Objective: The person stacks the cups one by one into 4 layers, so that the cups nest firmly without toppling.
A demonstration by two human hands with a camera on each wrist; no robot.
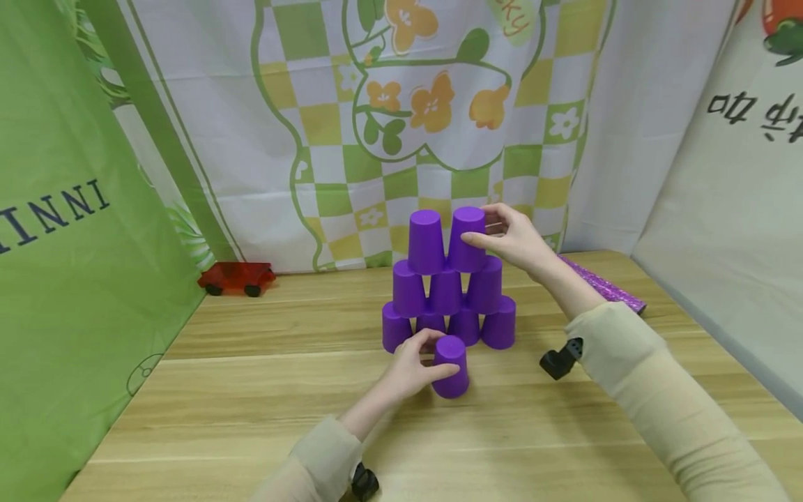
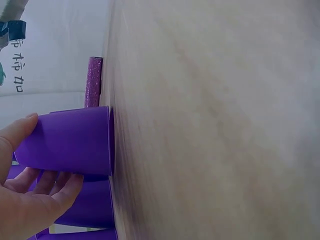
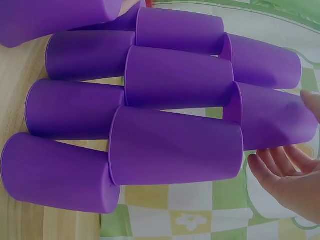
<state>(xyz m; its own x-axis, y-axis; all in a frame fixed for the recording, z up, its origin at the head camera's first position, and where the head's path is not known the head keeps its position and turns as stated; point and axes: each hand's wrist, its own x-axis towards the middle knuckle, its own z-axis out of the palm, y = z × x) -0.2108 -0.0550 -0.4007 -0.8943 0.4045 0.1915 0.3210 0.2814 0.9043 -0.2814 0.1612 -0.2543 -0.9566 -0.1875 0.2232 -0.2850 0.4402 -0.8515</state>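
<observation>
Upside-down purple cups stand in a stepped pyramid, with several in the bottom row (image 1: 500,323), three in the middle row (image 1: 445,289) and two on top. My right hand (image 1: 511,240) holds the top right cup (image 1: 468,254), thumb on one side and fingers on the other; the right wrist view shows this cup (image 3: 272,117) resting on the row below. In front of the pyramid, my left hand (image 1: 410,367) grips a single upside-down purple cup (image 1: 452,387) between thumb and fingers. Its rim is at the tabletop in the left wrist view, where the cup (image 2: 70,140) stands upright.
A red toy car (image 1: 235,278) sits at the back left of the wooden table (image 1: 251,397). On the right, behind my right forearm, lies a glittery purple tube (image 1: 602,284). Printed cloths (image 1: 376,195) hang close behind the pyramid and along both sides.
</observation>
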